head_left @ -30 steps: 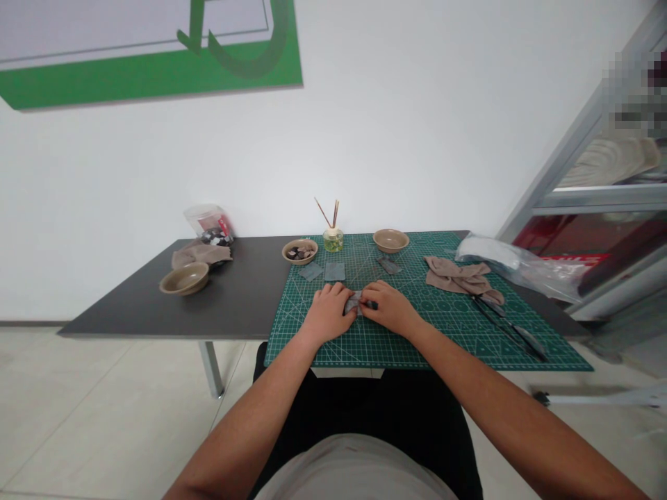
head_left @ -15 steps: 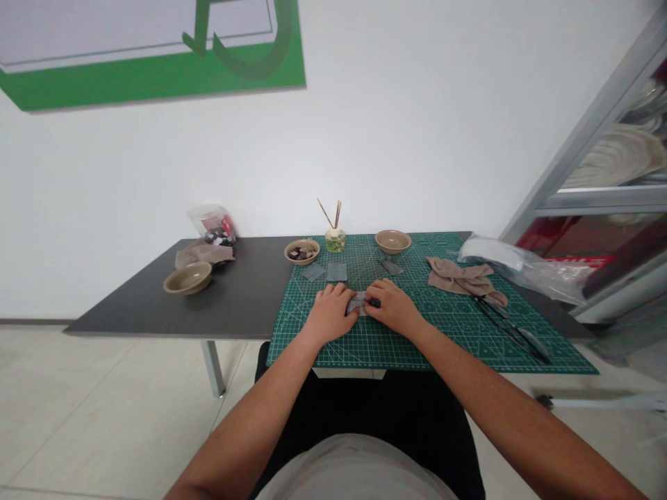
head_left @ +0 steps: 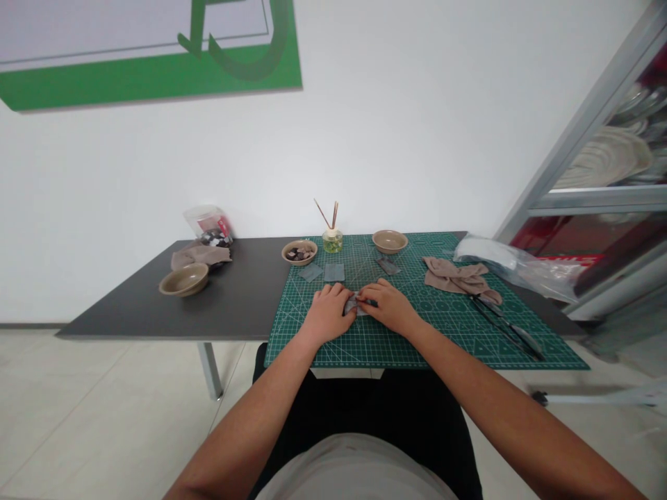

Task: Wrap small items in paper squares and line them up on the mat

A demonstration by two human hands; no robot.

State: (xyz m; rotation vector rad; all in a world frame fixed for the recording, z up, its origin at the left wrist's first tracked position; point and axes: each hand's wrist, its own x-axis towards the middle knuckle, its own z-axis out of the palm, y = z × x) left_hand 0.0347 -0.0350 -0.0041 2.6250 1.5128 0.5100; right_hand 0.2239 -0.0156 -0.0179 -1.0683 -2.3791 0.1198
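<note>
A small grey piece of thin, cloth-like material [head_left: 352, 305] lies low over the green cutting mat, between my two hands. My left hand [head_left: 327, 310] pinches its left side, thumb and fingers closed together. On the other side, my right hand [head_left: 390, 307] has its fingers closed on the right part. A small dark object [head_left: 372, 303] shows at the right fingers; its kind is too small to make out. Just beyond the hands lie flat grey pieces [head_left: 334, 272] of similar look, and a darker grey piece [head_left: 388, 265] to the right.
On the mat [head_left: 323, 351] stand a bowl of dark and light small pieces [head_left: 299, 253], a reed diffuser [head_left: 332, 240] and another bowl [head_left: 390, 241]. Brown cloth [head_left: 458, 278], black-handled tool [head_left: 505, 326] and plastic bag [head_left: 521, 267] lie right. A bowl [head_left: 184, 280] stands left.
My fingers have drawn closer together over the grey piece, and less of it shows between them. The whole view has shifted slightly; the other things on the table stay in place.
</note>
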